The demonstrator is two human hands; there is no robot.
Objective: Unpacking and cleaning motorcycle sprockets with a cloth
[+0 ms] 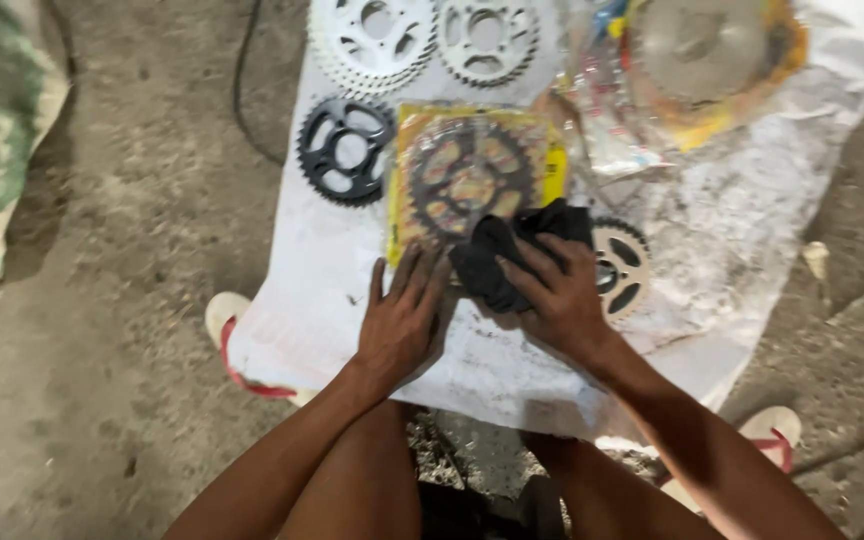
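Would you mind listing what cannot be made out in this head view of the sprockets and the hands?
- Sprocket beside the right hand: partly hidden by the hand and black cloth.
- Two silver sprockets at top: cut off by the frame edge.
- Bagged sprocket: blurred behind plastic glare.
- Packet under the left hand: print blurred.

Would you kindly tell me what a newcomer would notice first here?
Two hands at centre: the right hand presses a black cloth, the left hand lies flat beside it. Above them a yellow-packaged sprocket, with a black sprocket to its left, on a white sheet.
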